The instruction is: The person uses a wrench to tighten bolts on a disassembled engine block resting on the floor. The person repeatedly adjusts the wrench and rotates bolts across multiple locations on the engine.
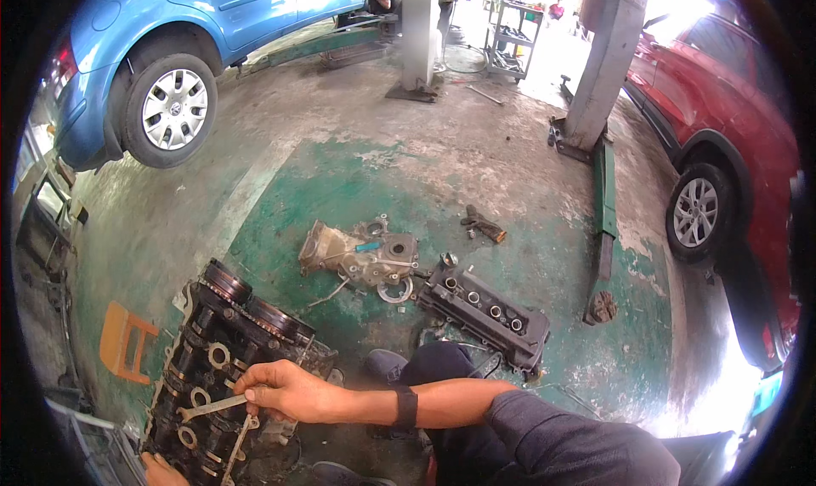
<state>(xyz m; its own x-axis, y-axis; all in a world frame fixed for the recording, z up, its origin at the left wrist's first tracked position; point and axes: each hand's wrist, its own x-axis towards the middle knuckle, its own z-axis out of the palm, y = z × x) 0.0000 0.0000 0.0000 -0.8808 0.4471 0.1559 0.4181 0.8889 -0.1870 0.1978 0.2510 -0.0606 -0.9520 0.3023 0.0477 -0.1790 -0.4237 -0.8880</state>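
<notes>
An engine cylinder head point(197, 333), dark and oily with its camshaft workings exposed, lies at the lower left. Above it my right hand point(289, 390) reaches in from the right, its fingers closed on a metal wrench point(211, 407). The wrench's open jaw points left over the engine part. Beneath that hand, a thin metal bar with a rounded end point(242, 446) slants down across the engine part; whether my fingers touch it I cannot tell. My left hand point(161, 471) shows only partly at the bottom edge, fingers stretched against the engine part's near-left side, with no tool visible in it.
On the green floor lie a metal engine cover point(357, 252), a black valve cover point(489, 312) and a dark glove point(484, 224). An orange stool point(127, 341) stands left. Beyond are a blue car point(229, 18), a red car point(722, 86), lift posts point(608, 61) and a tool trolley point(514, 39).
</notes>
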